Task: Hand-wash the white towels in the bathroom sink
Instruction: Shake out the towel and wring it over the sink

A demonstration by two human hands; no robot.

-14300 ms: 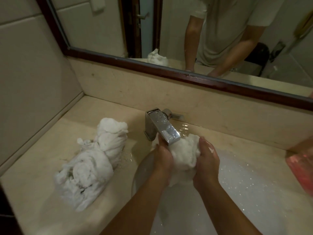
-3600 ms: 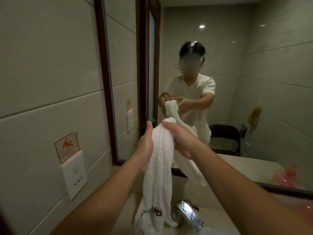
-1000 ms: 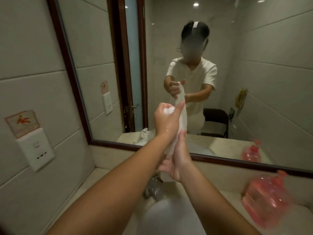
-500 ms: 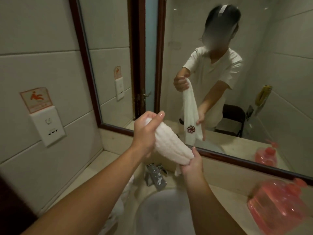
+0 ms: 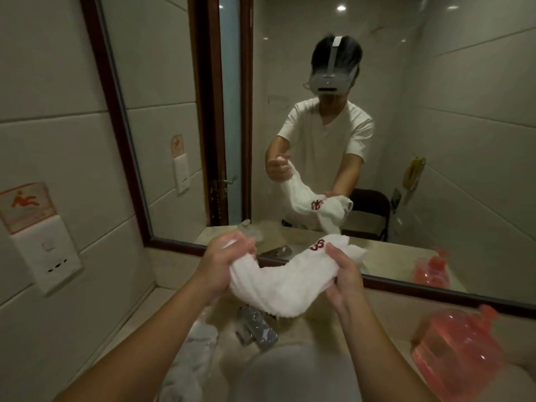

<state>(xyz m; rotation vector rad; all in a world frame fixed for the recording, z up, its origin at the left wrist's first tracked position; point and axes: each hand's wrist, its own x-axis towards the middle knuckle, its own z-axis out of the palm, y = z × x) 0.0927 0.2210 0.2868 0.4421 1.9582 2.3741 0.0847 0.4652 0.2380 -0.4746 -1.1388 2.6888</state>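
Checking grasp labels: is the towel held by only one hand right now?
No, the left hand and the right hand each grip one end of the white towel.

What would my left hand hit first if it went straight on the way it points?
Probably the mirror, near its lower frame; the left hand, gripping the towel, aims forward there, though depth is unclear.

Left hand [image 5: 223, 265], right hand [image 5: 346, 278], fingers [image 5: 340, 298] curled.

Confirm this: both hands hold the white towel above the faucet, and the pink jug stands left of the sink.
Not quite. The head view shows the pink jug right of the sink, not left. The left hand and right hand do hold the white towel above the faucet.
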